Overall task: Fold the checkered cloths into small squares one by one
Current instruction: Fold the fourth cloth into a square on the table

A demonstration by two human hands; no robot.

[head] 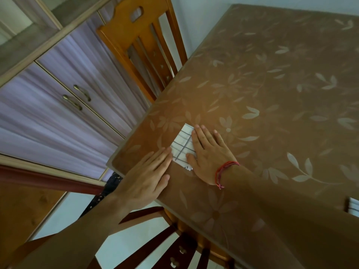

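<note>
Both your forearms reach in; left hand (147,177) and right hand (208,154) lie flat and open, clamping nothing, pressing the folded checkered cloth (183,144) near the table (272,94) edge. It looks thin, soft, light; pinch its free corners to fold again

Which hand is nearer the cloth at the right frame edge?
Right. The right hand lies between the folded cloth and the edge cloth; the left hand is farther off.
</note>
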